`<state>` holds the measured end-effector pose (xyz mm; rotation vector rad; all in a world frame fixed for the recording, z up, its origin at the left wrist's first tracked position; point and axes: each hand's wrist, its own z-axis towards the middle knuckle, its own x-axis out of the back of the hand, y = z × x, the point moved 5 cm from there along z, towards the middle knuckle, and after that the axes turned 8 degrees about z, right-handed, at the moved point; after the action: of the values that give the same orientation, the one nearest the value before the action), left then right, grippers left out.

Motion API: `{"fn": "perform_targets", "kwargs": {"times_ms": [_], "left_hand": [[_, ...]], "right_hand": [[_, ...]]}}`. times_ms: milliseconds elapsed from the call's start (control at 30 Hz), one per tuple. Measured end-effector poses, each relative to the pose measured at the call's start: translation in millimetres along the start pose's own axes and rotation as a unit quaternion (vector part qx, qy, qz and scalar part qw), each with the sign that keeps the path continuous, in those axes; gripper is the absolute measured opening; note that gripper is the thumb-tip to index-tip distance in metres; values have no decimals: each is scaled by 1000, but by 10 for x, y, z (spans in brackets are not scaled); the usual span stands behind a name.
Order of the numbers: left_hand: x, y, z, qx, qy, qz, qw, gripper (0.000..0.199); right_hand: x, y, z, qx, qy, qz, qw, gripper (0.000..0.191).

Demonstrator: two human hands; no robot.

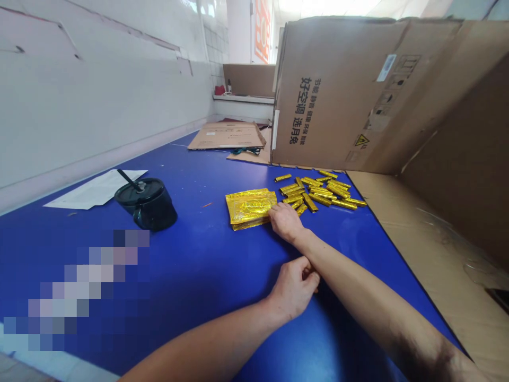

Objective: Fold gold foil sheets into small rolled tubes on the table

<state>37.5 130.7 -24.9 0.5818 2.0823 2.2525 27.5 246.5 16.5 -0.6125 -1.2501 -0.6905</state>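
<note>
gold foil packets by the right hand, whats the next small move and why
Probably reach the left hand over to the loose gold sticks, since it appears to hold nothing, while the right hand rests against the stacked gold foil packets.

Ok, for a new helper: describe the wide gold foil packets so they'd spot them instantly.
On the blue table, before the big cardboard box, lies a scatter of narrow gold foil sticks. Just left sits a stack of packets, the only broad gold pieces, touched by the right hand.
</note>
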Motion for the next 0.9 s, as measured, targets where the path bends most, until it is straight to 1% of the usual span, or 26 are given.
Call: {"fn": "perform_targets", "kwargs": {"times_ms": [133, 200, 267, 333, 400, 467, 500, 533, 567, 600, 633, 700, 733, 767, 833, 900], "left_hand": [[-13, 13, -12, -22, -7, 31, 999, 9], [-11, 25, -12, -27, -11, 45, 999, 10], [3, 48, -18, -31, -9, 63, 997, 11], [22, 104, -44, -51, -2, 97, 994, 12], [24, 210, -106, -105, 3, 149, 983, 14], [-17, 363, -220, -194, -9, 202, 960, 17], [-57, 449, -299, -249, -26, 220, 943, 18], [-96, 530, -385, -298, -40, 237, 924, 21], [-133, 611, -477, -345, -51, 249, 904, 24], [-168, 678, -562, -379, -65, 259, 886, 26], [-204, 719, -626, -387, -87, 276, 876, 28], [-231, 814, -736, -423, -100, 277, 857, 29], [-228, 845, -765, -434, -96, 273, 853, 28], [-218, 863, -774, -439, -88, 272, 852, 27], [-189, 849, -740, -432, -60, 278, 856, 23], [-174, 758, -644, -387, -40, 317, 865, 23]], "right_hand": [[24, -27, -52, 13, 10, 4, 1000, 23], [92, -32, -111, 19, 26, 8, 999, 23], [240, -10, -223, 15, 56, 12, 998, 25], [462, 40, -400, 2, 87, 16, 996, 27], [736, 105, -629, -7, 105, 23, 994, 26], [1022, 186, -878, -13, 110, 86, 990, 22], [1127, 240, -993, -27, 86, 139, 986, 20], [1196, 295, -1098, -42, 46, 199, 978, 20], [1246, 352, -1194, -59, 15, 256, 965, 20], [1258, 416, -1279, -82, -17, 309, 947, 21], [1232, 477, -1351, -101, -50, 364, 925, 23], [1068, 608, -1468, -156, -114, 444, 875, 28], [951, 661, -1511, -174, -144, 465, 856, 30], [830, 707, -1541, -183, -164, 473, 846, 31], [607, 785, -1569, -188, -167, 466, 848, 30], [422, 831, -1580, -194, -158, 459, 853, 27]]}}
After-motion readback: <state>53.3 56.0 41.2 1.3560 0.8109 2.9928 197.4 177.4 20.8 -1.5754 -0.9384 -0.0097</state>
